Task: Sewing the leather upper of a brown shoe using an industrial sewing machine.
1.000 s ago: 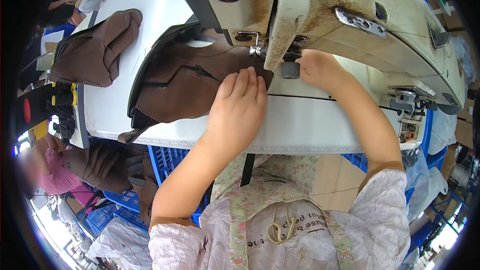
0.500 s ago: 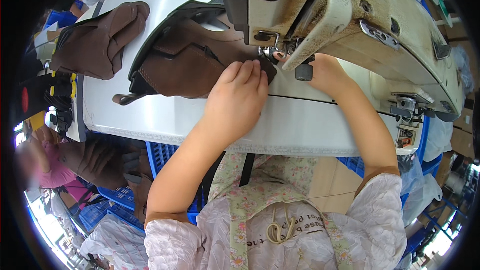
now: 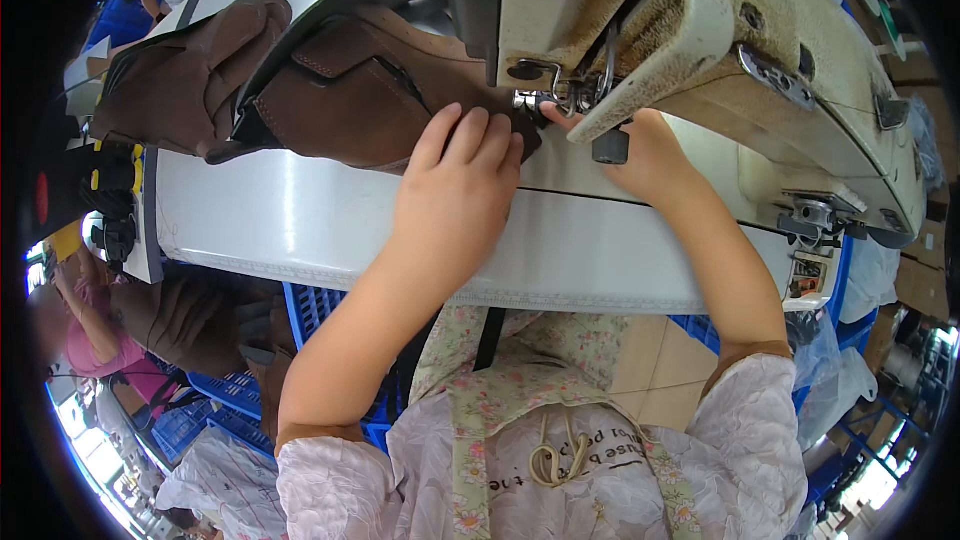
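Note:
A stitched brown leather piece (image 3: 345, 105), shaped like a boot upper with a dark raised edge, lies on the white bed of a sewing machine (image 3: 690, 50). Its right end reaches the machine's presser foot (image 3: 528, 100). My left hand (image 3: 457, 185) rests palm down on the near edge of this leather, fingers slightly bent and a little apart, thumb hidden. Behind the machine head, my right hand (image 3: 648, 155) is partly covered. One of its fingertips shows beside the presser foot; the other fingers are hidden.
Another folded brown leather piece (image 3: 190, 80) lies at the left end of the white table (image 3: 250, 210). Blue plastic crates (image 3: 315, 310) stand below the table's front edge. At the lower left, more brown pieces (image 3: 190, 320) hang near a person in pink (image 3: 100, 340).
The leather piece has shifted left and away, and its left end now meets the other folded piece. My left hand has moved slightly left, its fingers more spread. My right hand stays near the presser foot.

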Available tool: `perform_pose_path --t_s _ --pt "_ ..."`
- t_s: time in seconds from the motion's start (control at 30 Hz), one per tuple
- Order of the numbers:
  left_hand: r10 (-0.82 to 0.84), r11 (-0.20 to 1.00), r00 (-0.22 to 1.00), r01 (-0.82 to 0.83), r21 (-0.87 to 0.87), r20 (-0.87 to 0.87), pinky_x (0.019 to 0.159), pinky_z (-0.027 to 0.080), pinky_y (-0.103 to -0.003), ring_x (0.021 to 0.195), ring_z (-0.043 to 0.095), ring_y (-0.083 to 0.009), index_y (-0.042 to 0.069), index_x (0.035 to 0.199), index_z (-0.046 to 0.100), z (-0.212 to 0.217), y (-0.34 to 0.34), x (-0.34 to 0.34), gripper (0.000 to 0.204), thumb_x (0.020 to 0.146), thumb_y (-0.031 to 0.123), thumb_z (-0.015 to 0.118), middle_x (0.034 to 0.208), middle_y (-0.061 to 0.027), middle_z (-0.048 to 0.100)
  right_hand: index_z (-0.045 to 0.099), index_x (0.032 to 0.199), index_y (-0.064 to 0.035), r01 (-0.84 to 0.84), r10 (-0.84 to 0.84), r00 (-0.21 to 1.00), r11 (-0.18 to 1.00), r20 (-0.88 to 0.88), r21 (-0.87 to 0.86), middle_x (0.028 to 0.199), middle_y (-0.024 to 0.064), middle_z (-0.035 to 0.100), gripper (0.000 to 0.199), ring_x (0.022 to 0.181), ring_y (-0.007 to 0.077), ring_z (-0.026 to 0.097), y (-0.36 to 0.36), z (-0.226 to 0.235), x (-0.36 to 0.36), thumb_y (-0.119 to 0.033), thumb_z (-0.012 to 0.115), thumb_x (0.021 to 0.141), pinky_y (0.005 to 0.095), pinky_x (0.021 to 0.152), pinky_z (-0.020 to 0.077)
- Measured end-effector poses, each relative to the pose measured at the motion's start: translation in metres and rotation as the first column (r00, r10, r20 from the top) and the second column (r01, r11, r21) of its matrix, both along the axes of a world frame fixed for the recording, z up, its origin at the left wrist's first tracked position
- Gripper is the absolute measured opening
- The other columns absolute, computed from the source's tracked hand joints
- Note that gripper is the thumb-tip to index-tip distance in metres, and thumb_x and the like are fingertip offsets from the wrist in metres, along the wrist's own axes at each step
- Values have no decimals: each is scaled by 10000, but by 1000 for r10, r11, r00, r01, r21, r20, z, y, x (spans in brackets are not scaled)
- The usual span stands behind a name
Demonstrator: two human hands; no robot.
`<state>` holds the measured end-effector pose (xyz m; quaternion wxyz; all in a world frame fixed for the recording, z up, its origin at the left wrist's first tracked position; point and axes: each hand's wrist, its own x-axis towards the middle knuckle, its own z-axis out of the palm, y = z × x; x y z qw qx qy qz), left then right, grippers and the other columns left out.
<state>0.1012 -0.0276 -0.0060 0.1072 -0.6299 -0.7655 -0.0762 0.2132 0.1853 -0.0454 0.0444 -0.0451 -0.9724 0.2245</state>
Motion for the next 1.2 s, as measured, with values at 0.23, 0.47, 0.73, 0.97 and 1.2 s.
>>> perform_pose_path --t_s 0.23,0.47,0.73,0.97,1.2 --pt "81 997 996 -81 -5 27 1162 283 -454 1287 495 -253 61 1222 656 -13 -6 4 503 720 69 631 1298 -98 609 694 877 -58 -21 25 994 999 -108 38 842 100 611 110 770 304 636 -5 1 -1 -134 616 863 423 655 518" --pt "8 999 987 -1 -46 159 1165 277 -463 1351 457 -252 65 1218 659 -4 -9 -17 566 656 -4 636 1356 -68 592 670 884 -74 -59 101 936 989 -337 134 847 74 579 58 759 258 620 -10 -3 -3 -113 640 854 382 607 513" --pt "-46 998 984 52 -32 175 1189 257 -465 1315 481 -222 50 1125 701 1 -7 -31 427 703 35 636 1286 -64 632 669 908 -51 -92 121 915 991 -384 93 898 81 596 90 782 262 621 -15 6 -2 -95 647 832 383 628 526" --pt "-82 997 976 81 14 201 1177 273 -476 1290 504 -224 48 1074 720 -3 -5 -40 377 711 19 628 1248 -59 655 665 910 -41 -91 128 923 989 -363 120 880 91 567 130 839 264 604 -16 2 -2 -81 631 792 390 670 521" --pt "-97 995 971 92 33 221 1170 282 -476 1276 517 -231 46 1059 724 -4 -6 -42 361 713 16 627 1241 -62 662 672 902 -39 -126 152 925 987 -348 97 913 88 579 135 855 270 603 -15 -1 -3 -79 626 781 393 678 527"
